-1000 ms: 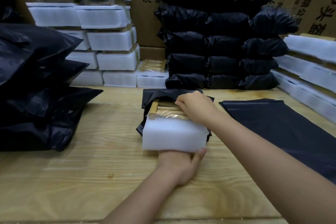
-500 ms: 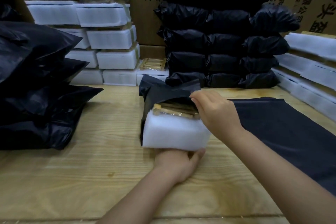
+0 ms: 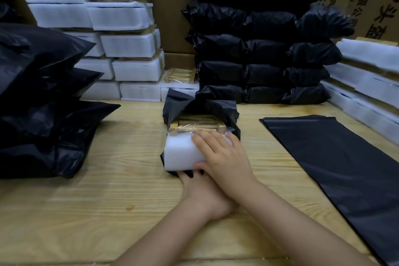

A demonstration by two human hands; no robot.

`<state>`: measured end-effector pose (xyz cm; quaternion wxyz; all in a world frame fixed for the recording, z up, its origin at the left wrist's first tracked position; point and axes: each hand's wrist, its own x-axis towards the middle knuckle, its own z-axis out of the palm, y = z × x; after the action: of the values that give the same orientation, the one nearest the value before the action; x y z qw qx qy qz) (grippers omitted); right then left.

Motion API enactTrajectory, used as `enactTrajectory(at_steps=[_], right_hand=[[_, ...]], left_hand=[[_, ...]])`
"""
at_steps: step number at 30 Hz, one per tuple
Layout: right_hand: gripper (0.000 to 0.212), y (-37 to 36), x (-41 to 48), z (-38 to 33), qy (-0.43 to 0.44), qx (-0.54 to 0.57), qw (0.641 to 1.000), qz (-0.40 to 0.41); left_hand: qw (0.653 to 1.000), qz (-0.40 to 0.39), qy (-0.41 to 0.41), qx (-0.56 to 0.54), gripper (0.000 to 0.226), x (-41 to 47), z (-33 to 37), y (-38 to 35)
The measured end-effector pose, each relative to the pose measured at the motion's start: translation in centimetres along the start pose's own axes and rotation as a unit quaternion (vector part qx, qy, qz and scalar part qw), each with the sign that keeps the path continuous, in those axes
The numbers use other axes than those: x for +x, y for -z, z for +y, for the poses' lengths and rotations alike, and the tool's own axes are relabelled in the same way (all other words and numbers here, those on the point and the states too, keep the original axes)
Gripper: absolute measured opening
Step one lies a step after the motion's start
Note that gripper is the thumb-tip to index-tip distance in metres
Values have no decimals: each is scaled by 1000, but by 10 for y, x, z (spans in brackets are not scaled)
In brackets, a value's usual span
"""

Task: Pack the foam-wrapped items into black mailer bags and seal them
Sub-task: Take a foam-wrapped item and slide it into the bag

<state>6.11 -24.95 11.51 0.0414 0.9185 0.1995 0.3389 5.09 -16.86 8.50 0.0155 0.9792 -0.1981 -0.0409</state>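
Observation:
A white foam-wrapped item (image 3: 181, 153), with wooden slats under clear film showing at its top, lies halfway inside a black mailer bag (image 3: 218, 110) in the middle of the wooden table (image 3: 108, 201). The bag's far end stands up crumpled. My right hand (image 3: 224, 157) lies flat on the item's near end, fingers spread over the top and thumb on the front face. My left hand (image 3: 203, 196) lies under my right wrist. Its fingertips grip the bag's lower edge beneath the item.
Flat empty black bags (image 3: 336, 157) lie to the right. Packed black bags (image 3: 259, 49) are stacked at the back, with foam-wrapped items (image 3: 121, 45) piled back left and more (image 3: 367, 84) along the right. Bulky black bags (image 3: 43, 93) fill the left side.
My right hand has left the bag's upper lip and come down onto the near end of the foam. The bag's far end has risen and covers more of the slats.

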Motion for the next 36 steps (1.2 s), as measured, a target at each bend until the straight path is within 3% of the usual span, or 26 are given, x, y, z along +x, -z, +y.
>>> enactTrajectory(at_steps=[4, 8, 10, 12, 17, 19, 23, 25, 28, 31, 36], right_hand=[[67, -2, 11, -9, -50, -19, 998, -37], [68, -2, 19, 1, -36, 11, 997, -71], [69, 6, 33, 12, -83, 32, 993, -83], [61, 14, 46, 25, -119, -14, 987, -106], [41, 35, 43, 52, -43, -199, 968, -143], [28, 41, 31, 60, 15, -222, 956, -192], [22, 50, 0, 68, 28, -229, 932, -280], [12, 56, -9, 64, 40, -202, 949, -239], [21, 58, -13, 45, 23, -54, 994, -94], [19, 46, -8, 10, -8, 51, 992, -113], [21, 12, 13, -8, -30, 34, 989, -142]], left_hand=[[1000, -6, 0, -5, 79, 1, -1, -1], [999, 1, 6, -38, 84, 1, 1, -5], [999, -3, 15, -37, 83, 0, 2, -8], [999, 7, 23, -40, 78, 1, 3, -10], [995, 25, 31, -87, 62, 2, 2, -7], [996, 27, 30, -80, 62, 2, 1, -8], [996, 46, 29, -66, 62, 2, 0, -11], [996, 51, 27, -62, 63, 2, 1, -13], [998, 17, 28, -45, 74, 3, 4, -12], [999, -11, 37, -19, 82, 2, 6, -8], [1000, -15, 13, -22, 78, -6, 10, -4]])
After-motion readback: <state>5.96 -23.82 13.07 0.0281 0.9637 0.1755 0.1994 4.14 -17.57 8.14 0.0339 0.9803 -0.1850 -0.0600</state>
